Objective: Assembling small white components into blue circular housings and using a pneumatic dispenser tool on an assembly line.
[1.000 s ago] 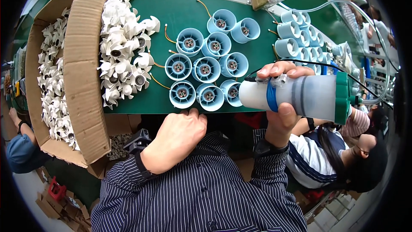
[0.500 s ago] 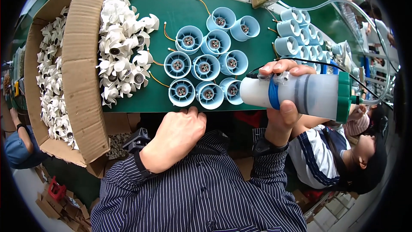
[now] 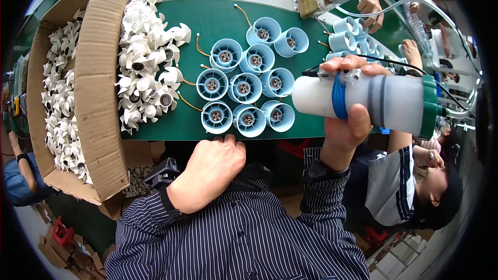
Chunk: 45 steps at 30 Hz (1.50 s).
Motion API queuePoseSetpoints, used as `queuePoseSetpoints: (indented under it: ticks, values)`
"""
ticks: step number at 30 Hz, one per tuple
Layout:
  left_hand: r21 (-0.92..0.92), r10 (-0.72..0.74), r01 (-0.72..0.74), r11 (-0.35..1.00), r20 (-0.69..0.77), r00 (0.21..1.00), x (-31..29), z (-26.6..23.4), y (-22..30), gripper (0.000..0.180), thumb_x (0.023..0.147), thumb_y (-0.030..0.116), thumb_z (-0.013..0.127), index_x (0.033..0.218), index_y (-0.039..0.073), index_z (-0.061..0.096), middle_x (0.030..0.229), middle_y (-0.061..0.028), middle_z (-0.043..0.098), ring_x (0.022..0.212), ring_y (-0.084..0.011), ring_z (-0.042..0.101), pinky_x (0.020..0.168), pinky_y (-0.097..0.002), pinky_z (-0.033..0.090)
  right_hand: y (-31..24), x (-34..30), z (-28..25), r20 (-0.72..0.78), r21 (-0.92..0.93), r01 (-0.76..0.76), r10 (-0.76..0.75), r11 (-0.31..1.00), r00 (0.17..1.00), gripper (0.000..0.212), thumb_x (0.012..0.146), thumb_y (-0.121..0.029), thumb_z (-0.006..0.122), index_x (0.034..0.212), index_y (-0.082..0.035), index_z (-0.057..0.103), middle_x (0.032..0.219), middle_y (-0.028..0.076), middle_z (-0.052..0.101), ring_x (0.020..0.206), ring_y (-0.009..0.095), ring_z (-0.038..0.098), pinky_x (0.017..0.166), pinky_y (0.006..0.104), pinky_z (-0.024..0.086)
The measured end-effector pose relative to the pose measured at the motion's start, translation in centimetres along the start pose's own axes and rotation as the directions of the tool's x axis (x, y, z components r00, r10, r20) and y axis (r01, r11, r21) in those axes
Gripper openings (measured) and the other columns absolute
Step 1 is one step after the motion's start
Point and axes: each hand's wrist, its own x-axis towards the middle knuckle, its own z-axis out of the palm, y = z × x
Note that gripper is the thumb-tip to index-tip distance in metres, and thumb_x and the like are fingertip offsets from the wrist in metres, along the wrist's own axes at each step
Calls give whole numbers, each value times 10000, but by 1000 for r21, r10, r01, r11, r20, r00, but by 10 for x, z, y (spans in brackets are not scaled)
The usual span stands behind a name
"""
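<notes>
One carton (image 3: 104, 93), white impellers (image 3: 63, 106) inside | left hand (image 3: 215, 166) fisted | right hand (image 3: 345, 129) clasping translucent bottle (image 3: 400, 105)

1. Our left forearm (image 3: 142, 218) slants up from the lower left, a dark band circling its wrist (image 3: 168, 199).
2. Our left hand (image 3: 215, 163) shows its back, fingers folded under in a loose curl, their tips hidden.
3. Our right forearm (image 3: 326, 192) rises almost upright.
4. Our right hand (image 3: 343, 137) grips, fingers (image 3: 350, 63) bent over the far side, thumb (image 3: 358, 117) pressing nearer us.
5. Our hands stay well apart.
</notes>
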Motion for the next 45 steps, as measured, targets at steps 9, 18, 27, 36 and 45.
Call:
queuePoseSetpoints:
  ticks: [9,18,27,36,45]
  values:
    - [-33,-39,39,999,1,999,1,3,0,142,774,11,704,913,0,679,855,-147,702,717,-283,758,575,-407,569,24,10,-1,26,4,7,-7,1000,1000,571,901,-244,872,1307,-57,517,1221,197,658,1135,336,694,1046,520,563]
    - [-47,-45,45,998,-3,999,2,3,-1,138,784,19,701,920,4,684,852,-144,703,707,-279,757,568,-405,562,29,10,-5,44,39,21,-22,999,999,558,889,-190,867,1314,-62,529,1231,199,665,1149,345,690,1056,530,554]
    - [-48,-47,45,998,-26,999,1,5,-3,140,787,13,696,925,-1,682,848,-145,698,692,-280,752,565,-404,560,25,9,-3,-9,19,27,-26,999,1000,581,890,-238,887,1314,-62,531,1266,205,662,1159,358,701,1058,541,559]
    - [-44,-21,19,999,-48,999,-1,5,-2,77,789,40,711,848,4,678,831,-152,698,722,-262,762,579,-382,581,1,38,-4,2,-70,42,-42,997,999,601,885,-284,878,1333,-61,545,1317,230,669,1180,376,724,1055,526,567]
    - [-87,-26,19,996,-82,996,-2,7,-4,100,777,7,697,873,9,669,846,-146,684,686,-286,743,571,-410,572,12,24,-2,38,34,-51,50,998,998,617,867,-253,902,1315,-55,526,1238,204,659,1154,352,702,1062,509,561]
